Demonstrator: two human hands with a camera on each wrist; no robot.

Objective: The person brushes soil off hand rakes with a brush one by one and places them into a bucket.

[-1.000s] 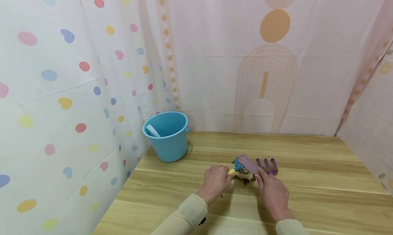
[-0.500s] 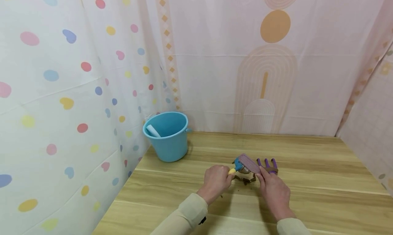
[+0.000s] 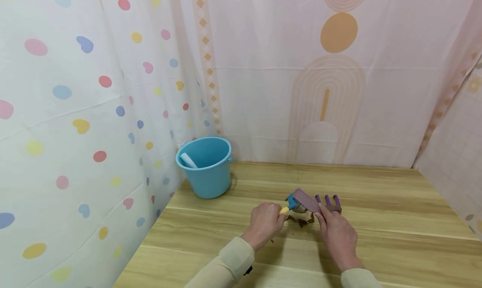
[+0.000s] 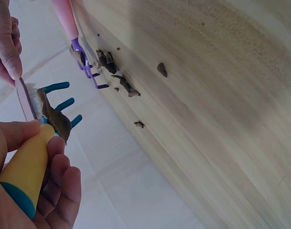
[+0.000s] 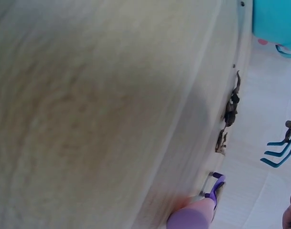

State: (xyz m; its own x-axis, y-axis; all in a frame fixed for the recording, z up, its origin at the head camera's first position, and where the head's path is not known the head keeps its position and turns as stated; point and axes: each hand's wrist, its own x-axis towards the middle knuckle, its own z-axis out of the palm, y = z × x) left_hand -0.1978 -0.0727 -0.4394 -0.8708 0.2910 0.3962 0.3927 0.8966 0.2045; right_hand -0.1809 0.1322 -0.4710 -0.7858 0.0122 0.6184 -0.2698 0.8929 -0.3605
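Note:
My left hand (image 3: pixel 265 223) grips the yellow handle of a small toy hand rake (image 4: pixel 33 160), whose blue tines point away from me. Brown, mud-like material (image 4: pixel 57 118) clings to the rake head. In my right hand (image 3: pixel 339 240), a brush (image 3: pixel 306 200) with a mauve back is pinched by its near end. Its pale bristles touch the rake head in the left wrist view. Both tools are held above the wooden table. The right wrist view catches the blue tines (image 5: pixel 279 153), but the brush is out of its frame.
A purple-tined rake (image 3: pixel 333 205) with a pink handle lies on the table (image 3: pixel 395 221) beyond my right hand, brown stuff across it. Dark brown clumps (image 4: pixel 126 86) are scattered below the tools. At the back left stands a blue bucket (image 3: pixel 208 183) with a pale cylindrical object inside.
My right hand and the brush have shifted slightly to the right along the rake head. My left hand and the rake stay nearly still.

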